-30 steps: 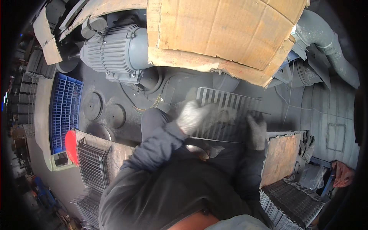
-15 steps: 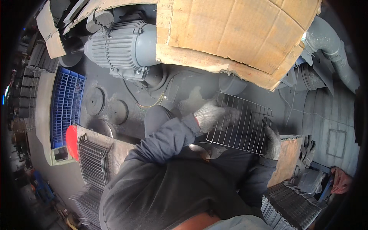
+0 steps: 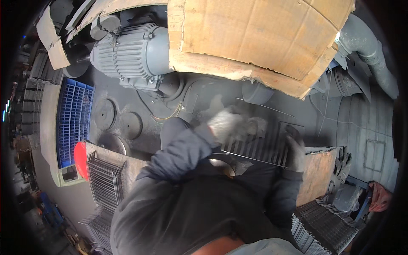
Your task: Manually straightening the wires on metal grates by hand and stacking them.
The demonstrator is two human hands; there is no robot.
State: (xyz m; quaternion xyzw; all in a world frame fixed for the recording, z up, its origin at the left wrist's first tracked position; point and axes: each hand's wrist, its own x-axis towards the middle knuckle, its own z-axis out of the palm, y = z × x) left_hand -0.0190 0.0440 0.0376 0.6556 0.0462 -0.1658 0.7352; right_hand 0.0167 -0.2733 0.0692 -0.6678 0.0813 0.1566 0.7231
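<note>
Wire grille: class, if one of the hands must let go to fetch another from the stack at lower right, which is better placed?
Probably the right hand: it grips the wire grille's right edge, nearer the stack; the left hand grips the far side.

Both gloved hands [image 3: 227, 125] [image 3: 294, 148] apparently gripping.

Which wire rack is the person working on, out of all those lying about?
Start at the big grey electric motor at the top. Below and right of it, two gloved hands, left hand and right hand, grip one flat wire grid. It is the only one held up singly; the others sit stacked.
</note>
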